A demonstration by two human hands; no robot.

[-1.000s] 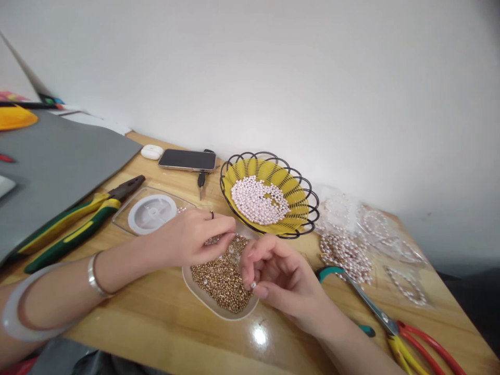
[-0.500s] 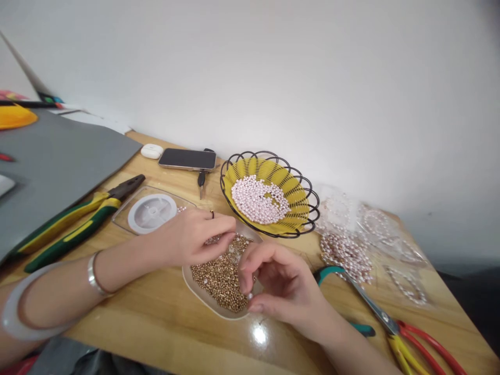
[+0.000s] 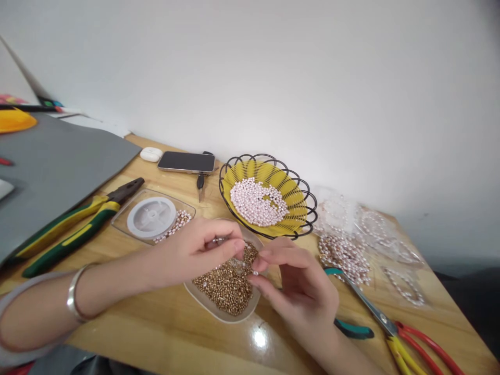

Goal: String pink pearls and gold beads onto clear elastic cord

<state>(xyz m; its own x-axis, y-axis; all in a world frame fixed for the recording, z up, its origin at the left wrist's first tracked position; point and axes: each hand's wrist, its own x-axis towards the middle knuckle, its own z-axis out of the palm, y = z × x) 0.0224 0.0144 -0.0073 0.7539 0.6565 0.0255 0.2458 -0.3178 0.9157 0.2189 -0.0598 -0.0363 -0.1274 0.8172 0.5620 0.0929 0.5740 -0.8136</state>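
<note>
My left hand (image 3: 197, 250) hovers over a white oval dish (image 3: 219, 310) full of small gold beads (image 3: 228, 286). Its thumb and fingers are pinched on something small with several pearl beads on it, maybe a beaded strand. My right hand (image 3: 300, 284) is just to the right, over the dish's edge. Its thumb and forefinger pinch a single white pearl bead (image 3: 254, 272). The two pinches nearly touch above the gold beads.
A black wire basket (image 3: 269, 195) with a yellow liner holds pink pearls. A clear tray with a thread spool (image 3: 152, 216), green-yellow pliers (image 3: 74, 226), a phone (image 3: 186, 162), keys, white earbuds case, bagged pearl strands (image 3: 347, 250), teal-handled pliers and red-yellow pliers (image 3: 390, 325) lie around.
My right hand has risen from the gold beads and moved left with a pearl bead toward my left hand. My left hand shifted slightly right and nearer.
</note>
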